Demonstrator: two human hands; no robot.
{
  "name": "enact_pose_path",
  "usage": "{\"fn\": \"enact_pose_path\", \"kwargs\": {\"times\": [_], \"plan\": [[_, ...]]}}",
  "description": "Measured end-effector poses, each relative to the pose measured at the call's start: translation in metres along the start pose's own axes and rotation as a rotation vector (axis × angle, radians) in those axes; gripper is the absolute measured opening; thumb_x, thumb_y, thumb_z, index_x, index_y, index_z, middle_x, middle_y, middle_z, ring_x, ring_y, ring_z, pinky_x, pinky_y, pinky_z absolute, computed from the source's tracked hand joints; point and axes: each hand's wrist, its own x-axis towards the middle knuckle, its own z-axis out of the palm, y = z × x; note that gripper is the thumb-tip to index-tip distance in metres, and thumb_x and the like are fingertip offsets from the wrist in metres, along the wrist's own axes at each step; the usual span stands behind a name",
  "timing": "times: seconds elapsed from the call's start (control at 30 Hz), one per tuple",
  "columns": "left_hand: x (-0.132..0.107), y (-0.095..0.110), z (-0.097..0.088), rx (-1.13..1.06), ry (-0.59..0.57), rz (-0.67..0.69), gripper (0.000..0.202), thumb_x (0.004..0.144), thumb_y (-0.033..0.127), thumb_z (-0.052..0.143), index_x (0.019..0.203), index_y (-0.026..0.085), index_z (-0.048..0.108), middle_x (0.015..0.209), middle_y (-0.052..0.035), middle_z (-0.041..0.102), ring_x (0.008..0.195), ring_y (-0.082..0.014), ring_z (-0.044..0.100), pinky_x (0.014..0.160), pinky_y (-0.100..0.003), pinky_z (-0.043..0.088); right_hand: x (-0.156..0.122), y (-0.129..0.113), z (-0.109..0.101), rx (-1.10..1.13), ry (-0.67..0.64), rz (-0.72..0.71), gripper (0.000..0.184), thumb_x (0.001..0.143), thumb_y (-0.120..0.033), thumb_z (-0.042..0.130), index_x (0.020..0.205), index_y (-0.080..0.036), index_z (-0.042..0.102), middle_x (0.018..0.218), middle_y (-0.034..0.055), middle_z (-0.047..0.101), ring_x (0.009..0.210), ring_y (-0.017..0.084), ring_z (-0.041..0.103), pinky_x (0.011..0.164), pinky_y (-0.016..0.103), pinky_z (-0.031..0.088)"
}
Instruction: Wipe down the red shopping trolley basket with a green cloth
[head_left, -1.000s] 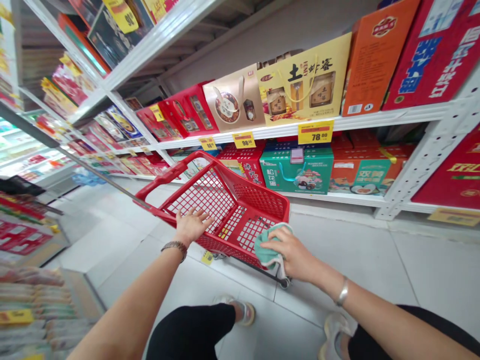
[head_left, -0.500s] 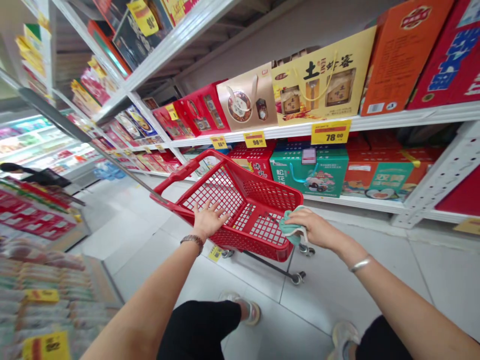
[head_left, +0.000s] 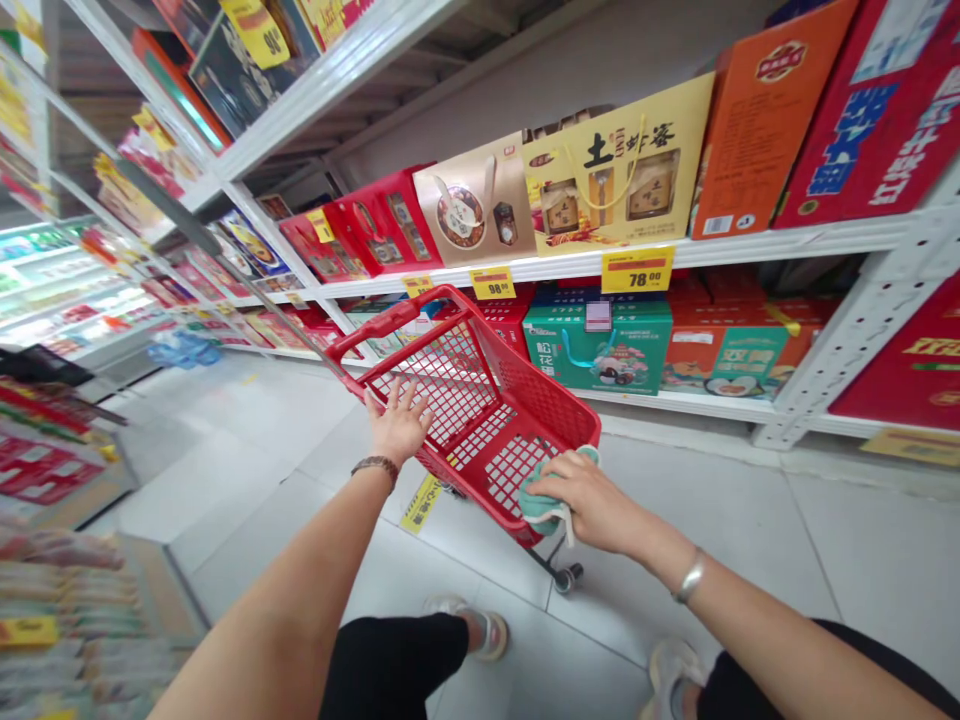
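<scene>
A red plastic shopping cart stands on the tiled floor in front of me, tilted, with its handle toward the upper left. My left hand rests on the cart's near side rim, fingers spread. My right hand presses a teal cloth against the cart's lower right corner, fingers curled over it. A bracelet sits on each wrist.
White shelves with boxed gift goods and yellow price tags run along the right and back. A low display with packaged goods stands at left. The cart's wheel is near my feet.
The cart has tipped and swung so its near side faces me more steeply. My right hand with the cloth moved from the rim's right end down to the lower corner.
</scene>
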Motion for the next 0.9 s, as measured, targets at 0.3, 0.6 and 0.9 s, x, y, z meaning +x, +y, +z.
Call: {"fn": "enact_pose_path", "kwargs": {"times": [0.3, 0.6, 0.9], "plan": [[-0.057, 0.085, 0.014, -0.218, 0.158, 0.049, 0.058, 0.103, 0.049, 0.033, 0.153, 0.023, 0.046, 0.164, -0.0106, 0.036, 0.155, -0.0352, 0.025, 0.123, -0.071, 0.012, 0.018, -0.024, 0.017, -0.111, -0.098, -0.117, 0.043, 0.094, -0.008, 0.057, 0.129, -0.030, 0.067, 0.114, 0.0088, 0.062, 0.104, 0.023, 0.048, 0.089, 0.035, 0.039], [-0.076, 0.062, 0.032, -0.227, 0.259, 0.143, 0.058, 0.100, 0.051, 0.043, 0.144, 0.016, 0.057, 0.154, -0.0162, 0.050, 0.151, -0.0369, 0.034, 0.122, -0.072, 0.001, 0.006, 0.026, -0.034, -0.156, 0.066, -0.044, 0.039, 0.092, -0.004, 0.055, 0.117, -0.027, 0.074, 0.121, 0.0105, 0.064, 0.105, 0.023, 0.052, 0.091, 0.038, 0.041], [-0.073, 0.045, 0.039, -0.243, 0.280, 0.086, 0.063, 0.098, 0.054, 0.045, 0.146, 0.013, 0.053, 0.156, -0.0182, 0.048, 0.151, -0.0378, 0.034, 0.120, -0.075, -0.002, 0.017, -0.045, 0.017, -0.232, -0.100, -0.091, 0.035, 0.093, -0.013, 0.058, 0.125, -0.024, 0.068, 0.125, 0.0116, 0.065, 0.113, 0.027, 0.048, 0.096, 0.043, 0.037]]}}
